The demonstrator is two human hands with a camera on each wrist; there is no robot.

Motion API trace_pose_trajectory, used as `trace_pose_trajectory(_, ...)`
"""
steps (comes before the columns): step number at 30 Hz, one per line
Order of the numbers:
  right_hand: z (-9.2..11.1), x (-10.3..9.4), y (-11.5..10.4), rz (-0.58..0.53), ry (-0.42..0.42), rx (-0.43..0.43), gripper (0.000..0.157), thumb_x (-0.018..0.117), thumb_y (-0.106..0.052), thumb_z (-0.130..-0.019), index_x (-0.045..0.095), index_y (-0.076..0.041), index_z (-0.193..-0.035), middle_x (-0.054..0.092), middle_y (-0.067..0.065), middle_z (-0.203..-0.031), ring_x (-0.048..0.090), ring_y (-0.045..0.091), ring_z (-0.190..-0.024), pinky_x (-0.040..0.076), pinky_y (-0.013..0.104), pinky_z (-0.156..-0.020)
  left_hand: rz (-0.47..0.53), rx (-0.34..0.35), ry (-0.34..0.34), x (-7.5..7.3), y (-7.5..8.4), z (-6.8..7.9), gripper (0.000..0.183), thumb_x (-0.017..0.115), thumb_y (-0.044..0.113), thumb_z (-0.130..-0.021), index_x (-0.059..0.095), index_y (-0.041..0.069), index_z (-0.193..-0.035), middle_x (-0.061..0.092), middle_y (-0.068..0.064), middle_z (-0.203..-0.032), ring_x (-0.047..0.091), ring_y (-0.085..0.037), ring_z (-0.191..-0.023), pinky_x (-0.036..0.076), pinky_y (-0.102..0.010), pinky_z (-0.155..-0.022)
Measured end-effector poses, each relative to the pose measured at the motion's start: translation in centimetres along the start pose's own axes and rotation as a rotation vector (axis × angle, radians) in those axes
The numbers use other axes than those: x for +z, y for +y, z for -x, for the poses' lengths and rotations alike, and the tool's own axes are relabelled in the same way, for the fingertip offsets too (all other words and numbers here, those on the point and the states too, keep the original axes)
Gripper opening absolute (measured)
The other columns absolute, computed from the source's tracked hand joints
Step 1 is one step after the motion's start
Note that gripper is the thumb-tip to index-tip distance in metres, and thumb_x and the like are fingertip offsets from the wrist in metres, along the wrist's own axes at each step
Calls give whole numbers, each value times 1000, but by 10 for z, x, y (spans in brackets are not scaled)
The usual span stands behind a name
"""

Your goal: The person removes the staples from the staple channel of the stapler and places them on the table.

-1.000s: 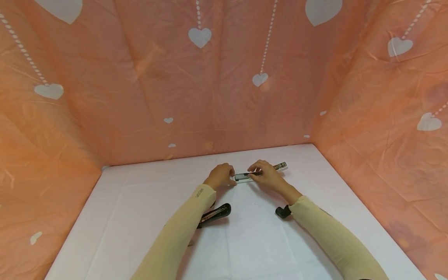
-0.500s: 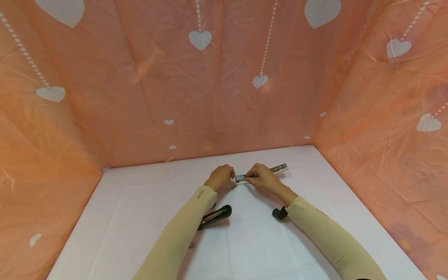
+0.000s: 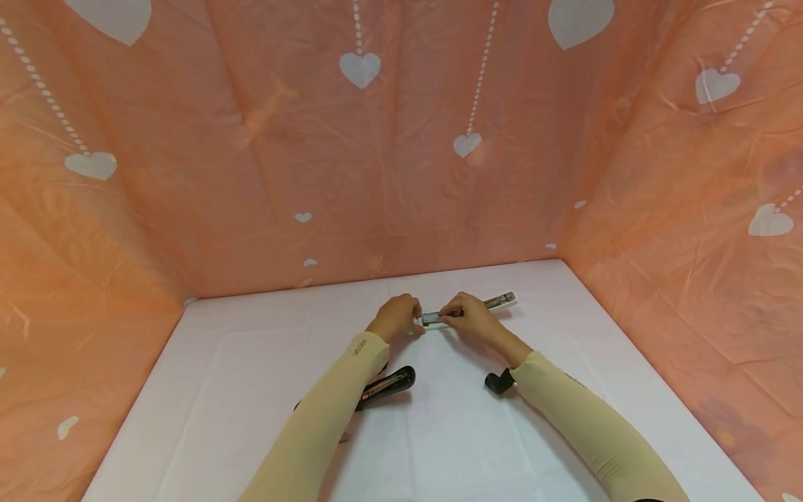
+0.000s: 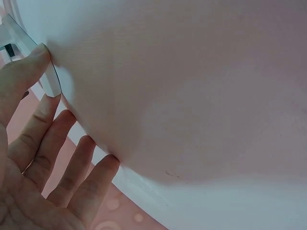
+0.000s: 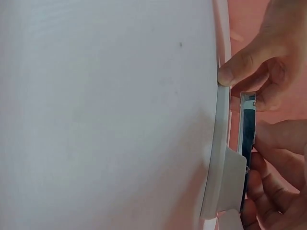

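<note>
A white stapler (image 3: 431, 324) lies swung wide open near the back of the table, its metal magazine (image 5: 247, 124) exposed. My left hand (image 3: 394, 316) pinches the left end of the stapler's base between thumb and index finger, and its other fingertips rest on the cloth in the left wrist view. Over the middle of the stapler, my right hand (image 3: 478, 321) pinches at the magazine with curled fingers. The right wrist view has those fingers along the magazine's top; whether they hold a small separate part I cannot tell. The opened upper arm sticks out right of this hand.
A black stapler (image 3: 392, 383) lies under the left forearm, partly covered by the sleeve (image 3: 332, 411). A small black device (image 3: 499, 382) sits at the right cuff. White cloth covers the table (image 3: 439, 432), and an orange curtain (image 3: 389, 174) with hearts surrounds it.
My right hand has shifted slightly left along the stapler and its fingers have closed in on the magazine. The left hand stays at the stapler's left end.
</note>
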State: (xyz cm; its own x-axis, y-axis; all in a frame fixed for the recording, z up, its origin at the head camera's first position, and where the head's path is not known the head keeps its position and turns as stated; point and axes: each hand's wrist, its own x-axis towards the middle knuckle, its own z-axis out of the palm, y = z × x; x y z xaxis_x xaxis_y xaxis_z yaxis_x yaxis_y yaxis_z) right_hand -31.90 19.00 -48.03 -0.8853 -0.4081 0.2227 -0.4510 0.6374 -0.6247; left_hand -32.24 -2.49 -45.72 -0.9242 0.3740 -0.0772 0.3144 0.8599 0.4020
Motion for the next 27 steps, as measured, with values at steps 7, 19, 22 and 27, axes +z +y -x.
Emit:
trace_pose_trajectory(7, -2, -1, 0, -26, 22, 27, 8, 78, -3, -96, 84, -3, -102, 68, 9, -97, 63, 20, -88, 51, 32, -80, 2, -18, -3, 1, 0, -3, 27, 91, 21, -89, 73, 8, -104, 63, -2, -99, 56, -18, -88, 53, -37, -89)
trace_pose_trajectory(19, -6, 3, -4, -26, 55, 36, 6, 82, -10, -96, 78, -6, -98, 67, 6, -95, 64, 19, -85, 52, 31, -76, -13, -7, -8, 1, -1, -4, 29, 92, 22, -88, 72, 7, -102, 61, -2, -97, 56, -18, -88, 52, -38, -89)
trace_pose_trajectory(22, -6, 4, -7, -28, 53, 44, 5, 81, -10, -96, 77, -9, -98, 67, 6, -96, 63, 19, -86, 52, 32, -76, -19, -5, -9, 2, -1, -6, 29, 92, 23, -89, 72, 7, -103, 62, -2, -98, 56, -18, -89, 53, -38, -90)
trace_pose_trajectory(27, -7, 4, -10, -32, 68, 30, 14, 82, -11, -96, 71, -8, -103, 68, 5, -95, 63, 19, -84, 51, 32, -75, -31, -2, -8, 2, -2, -7, 29, 92, 24, -89, 73, 8, -104, 64, -3, -100, 59, -19, -91, 54, -39, -92)
